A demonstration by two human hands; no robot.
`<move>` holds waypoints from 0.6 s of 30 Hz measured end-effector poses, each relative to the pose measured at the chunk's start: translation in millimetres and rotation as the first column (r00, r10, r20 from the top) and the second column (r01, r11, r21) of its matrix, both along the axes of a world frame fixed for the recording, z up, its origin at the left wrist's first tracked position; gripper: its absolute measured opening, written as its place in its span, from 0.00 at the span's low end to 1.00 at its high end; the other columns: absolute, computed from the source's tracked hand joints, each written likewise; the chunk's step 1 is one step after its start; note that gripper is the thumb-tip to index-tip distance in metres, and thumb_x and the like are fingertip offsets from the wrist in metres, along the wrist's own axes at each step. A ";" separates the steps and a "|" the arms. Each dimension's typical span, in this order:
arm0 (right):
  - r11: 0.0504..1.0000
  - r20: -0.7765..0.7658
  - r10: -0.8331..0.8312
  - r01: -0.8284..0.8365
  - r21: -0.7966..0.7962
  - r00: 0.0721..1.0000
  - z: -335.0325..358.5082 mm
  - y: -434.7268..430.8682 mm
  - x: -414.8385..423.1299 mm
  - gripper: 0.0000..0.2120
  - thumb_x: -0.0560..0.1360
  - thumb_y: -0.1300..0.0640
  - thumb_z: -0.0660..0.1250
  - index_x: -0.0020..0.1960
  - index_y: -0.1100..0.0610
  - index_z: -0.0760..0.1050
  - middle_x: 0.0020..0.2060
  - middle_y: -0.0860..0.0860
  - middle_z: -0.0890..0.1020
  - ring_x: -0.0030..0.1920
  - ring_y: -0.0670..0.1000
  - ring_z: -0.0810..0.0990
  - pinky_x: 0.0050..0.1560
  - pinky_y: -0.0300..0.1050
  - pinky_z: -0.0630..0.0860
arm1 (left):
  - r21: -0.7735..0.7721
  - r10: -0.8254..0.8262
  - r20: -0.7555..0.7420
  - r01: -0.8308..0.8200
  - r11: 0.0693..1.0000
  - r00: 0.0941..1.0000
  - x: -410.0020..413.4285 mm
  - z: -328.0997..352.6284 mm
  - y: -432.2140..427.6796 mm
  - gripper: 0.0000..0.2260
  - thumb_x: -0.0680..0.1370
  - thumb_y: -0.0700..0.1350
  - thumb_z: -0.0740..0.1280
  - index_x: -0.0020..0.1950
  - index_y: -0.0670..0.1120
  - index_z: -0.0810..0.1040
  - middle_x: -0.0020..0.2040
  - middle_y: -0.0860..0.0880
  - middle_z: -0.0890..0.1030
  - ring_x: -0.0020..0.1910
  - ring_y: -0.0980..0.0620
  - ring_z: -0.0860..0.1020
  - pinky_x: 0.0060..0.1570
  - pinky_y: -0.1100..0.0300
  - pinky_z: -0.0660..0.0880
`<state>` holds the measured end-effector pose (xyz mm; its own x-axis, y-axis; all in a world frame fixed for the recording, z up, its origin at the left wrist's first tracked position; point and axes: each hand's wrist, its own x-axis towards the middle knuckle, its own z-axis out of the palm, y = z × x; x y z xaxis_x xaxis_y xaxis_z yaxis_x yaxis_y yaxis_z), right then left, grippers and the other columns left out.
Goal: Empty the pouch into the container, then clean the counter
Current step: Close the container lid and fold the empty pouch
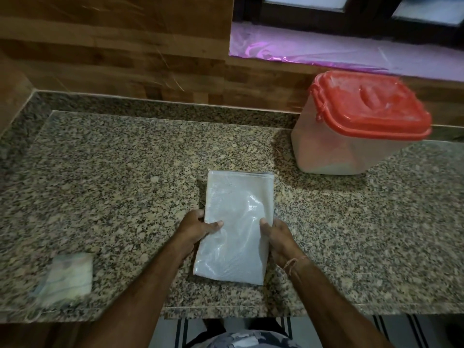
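Both hands grip a white pouch on the granite surface.

The left hand [197, 228] and right hand [277, 238] clasp the pouch [234, 222] by its sides, mid-surface [113, 172]; no writing is readable. The red-lidded container [356, 124] stands closed, back right; a folded cloth [67, 277] lies left.

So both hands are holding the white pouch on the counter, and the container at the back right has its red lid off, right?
Not quite: the red lid is on the container, as the head view shows. Both the left hand and the right hand do hold the white pouch on the counter.
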<state>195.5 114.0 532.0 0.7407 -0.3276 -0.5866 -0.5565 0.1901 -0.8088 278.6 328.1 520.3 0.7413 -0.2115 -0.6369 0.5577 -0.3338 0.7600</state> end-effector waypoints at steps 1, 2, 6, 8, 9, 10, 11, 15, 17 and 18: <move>1.000 0.005 0.012 -0.012 -0.023 1.000 3.0 -0.5 0.1 0.07 0.83 0.59 0.64 0.57 0.57 0.80 0.49 0.57 0.88 0.47 0.58 0.87 0.47 0.56 0.85 | 0.013 0.018 0.023 -0.018 1.000 1.000 0.3 -0.9 1.5 0.15 0.74 0.42 0.78 0.59 0.41 0.83 0.46 0.48 0.86 0.40 0.53 0.85 0.34 0.63 0.79; 0.997 0.013 0.035 -0.034 -0.067 0.999 4.5 -1.8 1.1 0.06 0.83 0.58 0.65 0.54 0.55 0.81 0.48 0.56 0.88 0.46 0.58 0.87 0.47 0.57 0.85 | 0.044 0.036 0.053 -0.039 0.998 0.998 1.6 -2.1 3.4 0.13 0.75 0.41 0.77 0.58 0.41 0.83 0.44 0.49 0.86 0.39 0.53 0.85 0.34 0.63 0.80; 0.938 0.038 0.127 -0.107 -0.331 0.991 19.5 -13.5 15.9 0.11 0.79 0.55 0.69 0.40 0.58 0.81 0.39 0.56 0.86 0.38 0.54 0.84 0.43 0.58 0.84 | 0.151 0.098 0.201 -0.130 0.980 0.975 18.4 8.1 9.4 0.08 0.78 0.44 0.74 0.55 0.42 0.84 0.43 0.45 0.87 0.36 0.45 0.85 0.36 0.54 0.82; 0.943 0.077 0.046 -0.018 -0.331 0.996 36.2 -21.2 31.9 0.12 0.81 0.56 0.66 0.42 0.62 0.78 0.40 0.59 0.85 0.33 0.49 0.80 0.31 0.44 0.79 | 0.137 0.166 0.285 -0.211 0.968 0.944 32.9 23.8 11.2 0.06 0.80 0.45 0.71 0.55 0.45 0.82 0.45 0.44 0.87 0.31 0.49 0.84 0.27 0.59 0.78; 0.954 0.105 0.011 0.021 -0.299 0.994 46.2 -25.0 41.0 0.11 0.82 0.57 0.65 0.45 0.63 0.78 0.41 0.58 0.84 0.30 0.47 0.78 0.27 0.39 0.75 | 0.121 0.188 0.330 -0.239 0.963 0.925 40.9 33.5 11.7 0.05 0.81 0.45 0.70 0.55 0.46 0.80 0.44 0.45 0.86 0.29 0.51 0.84 0.24 0.62 0.75; 0.968 0.130 0.003 0.030 -0.251 0.991 54.5 -28.1 49.9 0.11 0.83 0.57 0.64 0.48 0.64 0.77 0.44 0.58 0.84 0.27 0.45 0.77 0.25 0.37 0.73 | 0.102 0.195 0.376 -0.250 0.963 0.906 49.0 42.9 11.8 0.05 0.81 0.46 0.69 0.56 0.46 0.79 0.44 0.46 0.85 0.28 0.52 0.84 0.22 0.64 0.73; 0.980 0.146 0.026 0.003 -0.199 0.989 61.9 -29.5 58.0 0.12 0.83 0.55 0.64 0.52 0.65 0.76 0.48 0.59 0.84 0.26 0.45 0.78 0.24 0.38 0.74 | 0.076 0.196 0.411 -0.247 0.966 0.890 55.9 51.6 10.9 0.06 0.82 0.46 0.69 0.56 0.45 0.79 0.45 0.46 0.85 0.29 0.52 0.84 0.21 0.65 0.73; 0.993 0.161 0.101 -0.110 0.052 0.982 71.8 -18.6 79.2 0.17 0.83 0.50 0.63 0.64 0.61 0.76 0.57 0.59 0.82 0.33 0.48 0.82 0.34 0.40 0.82 | -0.034 0.198 0.444 -0.204 0.978 0.874 65.0 72.8 2.0 0.05 0.82 0.44 0.68 0.55 0.43 0.78 0.41 0.45 0.84 0.27 0.55 0.83 0.21 0.67 0.72; 0.983 0.153 0.049 -0.075 0.167 0.987 71.9 -11.6 83.1 0.17 0.82 0.50 0.65 0.64 0.61 0.78 0.52 0.57 0.83 0.33 0.48 0.84 0.34 0.37 0.82 | -0.056 0.173 0.465 -0.166 0.985 0.868 61.2 76.9 0.8 0.05 0.82 0.44 0.68 0.55 0.43 0.78 0.39 0.46 0.83 0.27 0.58 0.83 0.23 0.67 0.73; 0.976 0.148 0.029 -0.060 0.208 0.989 71.3 -9.4 83.9 0.16 0.82 0.50 0.66 0.63 0.61 0.78 0.50 0.56 0.83 0.33 0.47 0.84 0.33 0.36 0.81 | -0.052 0.157 0.474 -0.150 0.987 0.867 59.9 77.2 2.3 0.06 0.82 0.44 0.68 0.55 0.43 0.78 0.39 0.47 0.84 0.27 0.58 0.83 0.23 0.66 0.73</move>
